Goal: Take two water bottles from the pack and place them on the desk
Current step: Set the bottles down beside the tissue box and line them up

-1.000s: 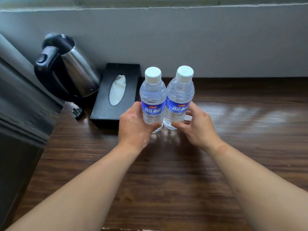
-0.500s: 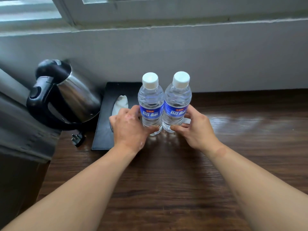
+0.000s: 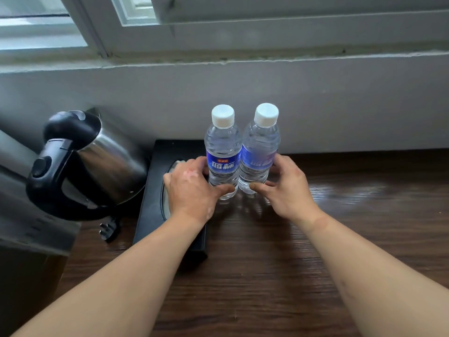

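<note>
Standing side by side near the back edge of the desk (image 3: 340, 239), two water bottles touch each other, both upright with white caps on. The left hand (image 3: 192, 188) wraps around the left bottle (image 3: 223, 152), thumb in front, low down, fingers behind. The right hand (image 3: 286, 188) wraps around the right bottle (image 3: 260, 152) the same way. Both bottles have blue labels. A black tissue box (image 3: 155, 190) lies just beside the left bottle. A shiny kettle (image 3: 97, 161) with a black handle sits at the back left corner. A window (image 3: 218, 25) is above the wall.
</note>
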`<state>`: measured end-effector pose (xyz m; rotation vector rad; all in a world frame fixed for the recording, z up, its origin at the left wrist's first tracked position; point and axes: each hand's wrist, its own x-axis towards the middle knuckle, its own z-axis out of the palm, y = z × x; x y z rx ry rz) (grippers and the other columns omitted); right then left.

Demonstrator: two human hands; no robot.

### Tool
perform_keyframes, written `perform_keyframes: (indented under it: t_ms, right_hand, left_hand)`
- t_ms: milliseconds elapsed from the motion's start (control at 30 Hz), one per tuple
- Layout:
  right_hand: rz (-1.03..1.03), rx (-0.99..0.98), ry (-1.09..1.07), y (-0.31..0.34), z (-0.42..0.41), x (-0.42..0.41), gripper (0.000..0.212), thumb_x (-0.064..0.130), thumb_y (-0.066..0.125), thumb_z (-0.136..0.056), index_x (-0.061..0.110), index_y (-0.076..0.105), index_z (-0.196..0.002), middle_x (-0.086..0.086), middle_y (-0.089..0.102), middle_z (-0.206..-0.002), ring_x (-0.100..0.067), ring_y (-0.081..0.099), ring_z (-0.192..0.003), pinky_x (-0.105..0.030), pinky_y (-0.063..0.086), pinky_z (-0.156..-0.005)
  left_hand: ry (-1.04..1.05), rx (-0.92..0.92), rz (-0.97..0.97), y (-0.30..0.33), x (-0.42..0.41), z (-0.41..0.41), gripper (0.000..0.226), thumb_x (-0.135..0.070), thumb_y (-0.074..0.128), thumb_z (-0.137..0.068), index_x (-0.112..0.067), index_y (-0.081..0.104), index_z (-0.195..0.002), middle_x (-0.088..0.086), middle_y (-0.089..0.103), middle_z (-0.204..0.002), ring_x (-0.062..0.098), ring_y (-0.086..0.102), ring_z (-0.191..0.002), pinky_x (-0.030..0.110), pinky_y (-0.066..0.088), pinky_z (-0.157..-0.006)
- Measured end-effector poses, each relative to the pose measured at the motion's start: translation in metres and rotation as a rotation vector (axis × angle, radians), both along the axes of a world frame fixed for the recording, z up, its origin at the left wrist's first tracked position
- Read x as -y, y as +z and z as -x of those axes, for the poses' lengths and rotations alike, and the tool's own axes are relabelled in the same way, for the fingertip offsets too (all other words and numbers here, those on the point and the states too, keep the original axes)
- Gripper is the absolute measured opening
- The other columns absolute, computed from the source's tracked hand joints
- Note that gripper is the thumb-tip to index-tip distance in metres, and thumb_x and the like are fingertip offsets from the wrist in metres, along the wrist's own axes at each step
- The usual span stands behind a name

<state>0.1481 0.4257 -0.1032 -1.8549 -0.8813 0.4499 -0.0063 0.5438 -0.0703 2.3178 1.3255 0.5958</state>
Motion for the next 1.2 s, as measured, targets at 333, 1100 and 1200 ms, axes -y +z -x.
perform_keyframes:
  t_ms: [333, 1100, 1200]
  right_hand:
    - [0.004, 0.062, -0.048, -0.001, -0.012, -0.015, 0.067, 0.016, 0.088, -0.065, 0.032, 0.060, -0.124, 0.007, 0.066, -0.116, -0.009, 0.066, -0.105, -0.040, 0.059, -0.089]
    - [0.060, 0.159, -0.115, -0.003, -0.024, -0.039, 0.066, 0.024, 0.086, -0.070, 0.027, 0.050, -0.125, -0.001, 0.066, -0.124, -0.019, 0.063, -0.115, -0.044, 0.057, -0.093]
    - [0.072, 0.175, -0.105, 0.002, -0.022, -0.037, 0.066, 0.025, 0.085, -0.072, 0.022, 0.052, -0.129, -0.001, 0.067, -0.124, -0.018, 0.063, -0.114, -0.039, 0.055, -0.095]
  left_hand:
    - [0.026, -0.024, -0.041, 0.000, -0.018, -0.020, 0.055, -0.062, 0.086, -0.054, -0.027, 0.068, -0.092, -0.007, 0.070, -0.088, 0.021, 0.059, -0.094, 0.032, 0.031, -0.082]
    - [0.023, -0.008, -0.033, 0.000, -0.036, -0.041, 0.062, -0.061, 0.085, -0.057, -0.024, 0.066, -0.103, -0.001, 0.072, -0.099, 0.026, 0.061, -0.102, 0.040, 0.042, -0.089]
    - [-0.013, -0.025, -0.020, 0.002, -0.038, -0.038, 0.062, -0.063, 0.081, -0.058, -0.025, 0.065, -0.105, -0.002, 0.070, -0.101, 0.025, 0.059, -0.105, 0.039, 0.041, -0.092]
